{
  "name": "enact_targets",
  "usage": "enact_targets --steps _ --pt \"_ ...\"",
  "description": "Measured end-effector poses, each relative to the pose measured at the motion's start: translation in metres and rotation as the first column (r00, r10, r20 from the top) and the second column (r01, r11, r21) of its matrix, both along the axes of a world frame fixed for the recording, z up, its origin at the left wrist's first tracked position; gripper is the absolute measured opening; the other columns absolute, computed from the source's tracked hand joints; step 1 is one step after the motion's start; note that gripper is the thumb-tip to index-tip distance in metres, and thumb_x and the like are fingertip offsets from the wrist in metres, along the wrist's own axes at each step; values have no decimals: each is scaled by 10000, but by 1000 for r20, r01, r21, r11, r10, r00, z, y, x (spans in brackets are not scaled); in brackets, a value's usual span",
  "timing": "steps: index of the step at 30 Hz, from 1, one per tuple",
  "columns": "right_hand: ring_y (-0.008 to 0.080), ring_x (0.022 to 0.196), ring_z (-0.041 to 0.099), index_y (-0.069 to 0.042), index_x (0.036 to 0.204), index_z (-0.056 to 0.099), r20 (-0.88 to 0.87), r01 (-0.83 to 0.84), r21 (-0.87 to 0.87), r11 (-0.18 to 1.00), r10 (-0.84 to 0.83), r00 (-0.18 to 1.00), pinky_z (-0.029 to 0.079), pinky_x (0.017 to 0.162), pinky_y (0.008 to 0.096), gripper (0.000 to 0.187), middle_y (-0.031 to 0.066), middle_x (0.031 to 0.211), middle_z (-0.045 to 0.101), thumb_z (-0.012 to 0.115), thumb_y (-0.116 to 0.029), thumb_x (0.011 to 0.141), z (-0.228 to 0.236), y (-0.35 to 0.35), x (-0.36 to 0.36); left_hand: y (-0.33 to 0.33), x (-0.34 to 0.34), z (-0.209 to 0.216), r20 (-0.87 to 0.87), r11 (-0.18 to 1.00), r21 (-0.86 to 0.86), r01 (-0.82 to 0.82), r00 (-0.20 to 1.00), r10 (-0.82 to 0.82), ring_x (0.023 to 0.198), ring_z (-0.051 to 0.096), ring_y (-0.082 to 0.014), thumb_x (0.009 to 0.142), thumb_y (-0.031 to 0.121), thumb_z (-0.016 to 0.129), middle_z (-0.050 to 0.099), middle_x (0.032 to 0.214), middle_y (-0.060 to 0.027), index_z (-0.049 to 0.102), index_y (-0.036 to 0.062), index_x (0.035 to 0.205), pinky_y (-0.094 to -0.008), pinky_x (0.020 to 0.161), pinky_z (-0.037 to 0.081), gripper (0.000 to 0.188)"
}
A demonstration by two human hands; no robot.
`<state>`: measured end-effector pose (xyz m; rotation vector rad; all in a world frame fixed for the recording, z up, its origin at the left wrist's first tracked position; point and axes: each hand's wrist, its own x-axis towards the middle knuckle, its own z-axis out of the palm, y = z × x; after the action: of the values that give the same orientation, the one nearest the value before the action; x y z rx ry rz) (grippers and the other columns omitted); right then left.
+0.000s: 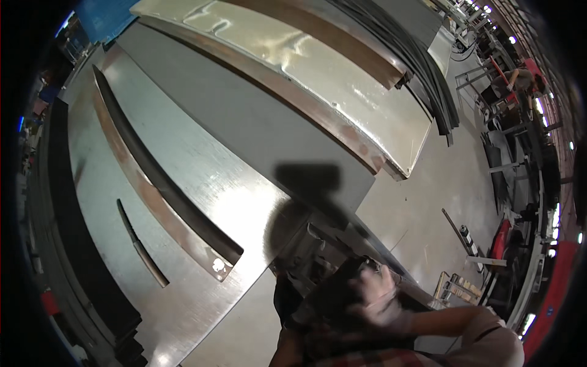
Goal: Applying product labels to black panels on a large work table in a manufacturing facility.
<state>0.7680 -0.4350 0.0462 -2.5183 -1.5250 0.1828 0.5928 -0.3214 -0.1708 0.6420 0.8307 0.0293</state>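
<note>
My right hand (pixel 376 296) is near the front corner of the steel table, its forearm reaching in from the lower right. Motion smears its fingers, and a dark shape beside it hides what it may touch. I cannot make out my left hand. On the shiny steel tabletop (pixel 183 144) lies a slim knife-like tool (pixel 142 244), with a dark narrow end and a brownish handle end. Beside it run a long brown strip (pixel 143 183) and a dark strip or groove (pixel 165 177) along its edge.
Stacked black strips (pixel 76 232) line the table's left. A grey sheet (pixel 257 122) lies beyond the steel, then a plastic-wrapped panel (pixel 348 92), a brown bar (pixel 342 37) and loose black strips (pixel 422 67). A person (pixel 520 79) is far right; a rod-like tool (pixel 466 238) is on the floor.
</note>
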Motion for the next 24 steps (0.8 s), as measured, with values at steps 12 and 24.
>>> enact_targets --steps 12,24 --pt "265 847 637 -49 1089 631 -415 -89 521 849 343 843 485 797 419 389 88 943 669 674 -293 790 73 10 13 64 90 230 -550 70 721 690 630 -548 804 627 -325 819 272 671 646 922 -139 610 94 998 -401 664 509 260" --pt "288 844 662 -191 1103 673 120 294 -640 710 -286 951 503 744 479 290 127 960 686 560 -274 848 -49 -38 159 38 159 198 -180 202 801 563 549 -816 1029 554 -369 918 174 568 579 1071 -166 588 52 1059 -403 851 470 187"
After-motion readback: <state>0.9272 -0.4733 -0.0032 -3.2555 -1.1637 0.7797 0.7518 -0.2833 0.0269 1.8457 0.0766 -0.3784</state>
